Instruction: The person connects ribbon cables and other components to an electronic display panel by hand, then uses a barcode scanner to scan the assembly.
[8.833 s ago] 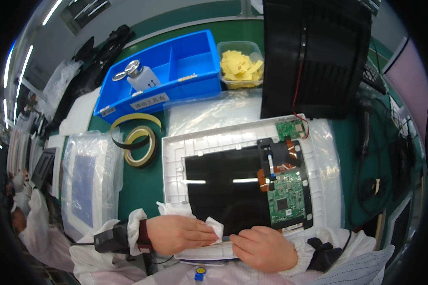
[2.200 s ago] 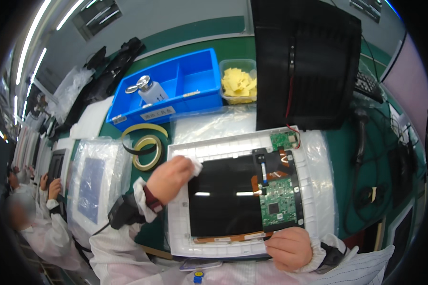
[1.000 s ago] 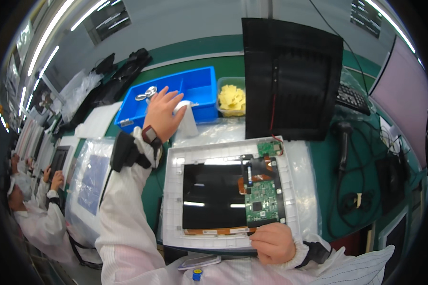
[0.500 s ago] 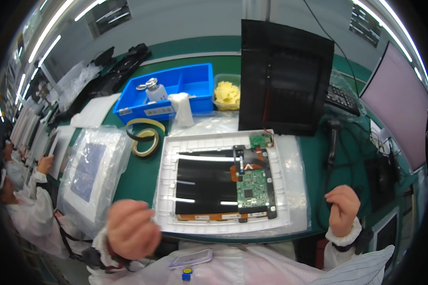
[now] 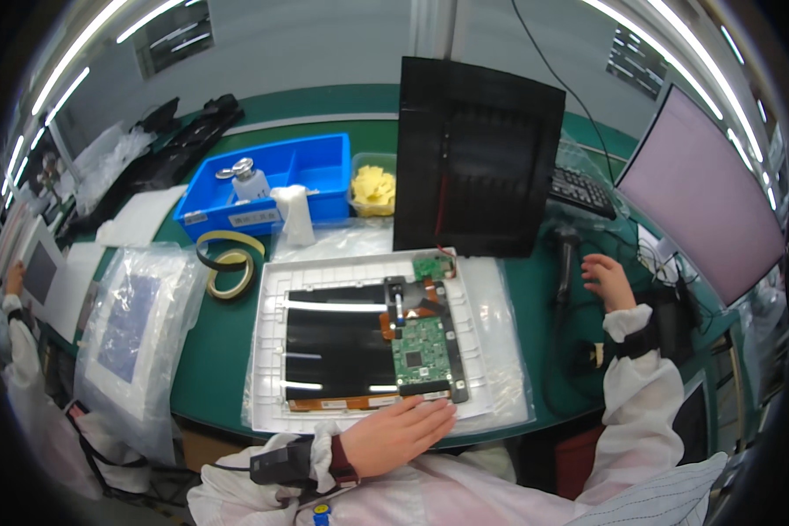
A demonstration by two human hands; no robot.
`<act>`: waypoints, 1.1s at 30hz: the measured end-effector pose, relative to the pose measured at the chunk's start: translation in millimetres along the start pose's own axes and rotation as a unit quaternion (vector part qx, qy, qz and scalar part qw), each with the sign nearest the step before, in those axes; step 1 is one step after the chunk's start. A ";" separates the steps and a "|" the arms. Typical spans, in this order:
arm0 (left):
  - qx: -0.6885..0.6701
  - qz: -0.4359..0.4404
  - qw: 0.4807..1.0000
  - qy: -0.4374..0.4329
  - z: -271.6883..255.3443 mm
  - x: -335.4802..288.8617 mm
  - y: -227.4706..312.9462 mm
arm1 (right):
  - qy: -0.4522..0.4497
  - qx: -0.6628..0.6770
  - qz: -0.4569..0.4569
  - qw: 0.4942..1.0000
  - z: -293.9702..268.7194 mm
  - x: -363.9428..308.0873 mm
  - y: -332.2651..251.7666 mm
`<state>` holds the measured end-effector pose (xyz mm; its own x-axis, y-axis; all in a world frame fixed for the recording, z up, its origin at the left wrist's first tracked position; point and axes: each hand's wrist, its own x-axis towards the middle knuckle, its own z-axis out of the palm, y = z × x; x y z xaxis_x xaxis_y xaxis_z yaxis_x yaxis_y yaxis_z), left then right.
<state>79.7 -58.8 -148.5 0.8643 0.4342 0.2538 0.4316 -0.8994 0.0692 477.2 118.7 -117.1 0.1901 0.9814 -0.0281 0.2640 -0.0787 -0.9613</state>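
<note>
My left hand [image 5: 398, 436] lies flat, fingers stretched, at the near edge of a white plastic housing [image 5: 270, 351], just below the circuit board. Inside the housing sits a dark glossy display panel [image 5: 337, 346] with a green circuit board [image 5: 423, 349] on its right side. A smaller green board [image 5: 431, 267] is at the far right corner, with a red wire running up to an upright black panel [image 5: 478, 158]. Raised over the right of the table, my right hand [image 5: 609, 282] has its fingers apart and holds nothing visible. A black handheld scanner [image 5: 566, 266] is nearest to it.
A blue divided bin [image 5: 320, 187] holds a dispenser bottle [image 5: 251, 185]; yellow pieces [image 5: 373, 188] fill a clear tub beside it. Tape rolls [image 5: 230, 273] and a bagged panel [image 5: 131, 329] lie left. A monitor [image 5: 706, 193] and keyboard [image 5: 580, 190] stand right. Another person's sleeve [image 5: 17, 337] shows far left.
My left hand has moved right and down onto the housing's near edge, its fingers now straight. My right hand has reached forward toward the scanner, and its fingers have opened. The view has shifted.
</note>
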 end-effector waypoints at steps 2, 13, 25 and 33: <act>-0.010 -0.006 1.000 -0.001 -0.6 4.9 -2.4 | 0.016 0.009 0.023 1.000 2.9 13.9 9.7; -0.138 -0.052 0.989 0.022 7.8 2.6 -8.4 | 0.016 0.037 0.058 0.998 32.2 68.7 39.2; -0.116 -0.051 0.992 0.020 12.4 4.1 -10.5 | 0.010 0.180 0.198 0.964 40.0 60.2 23.1; -0.146 -0.073 0.986 0.032 12.3 2.5 -8.1 | 0.014 0.180 0.155 0.971 36.2 47.6 6.9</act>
<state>81.6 -49.8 -160.3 0.7761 0.5645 0.2812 0.4491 -0.8077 0.3821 453.9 171.2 -135.0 0.2339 0.9148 -0.3292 -0.1565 -0.2988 -0.9414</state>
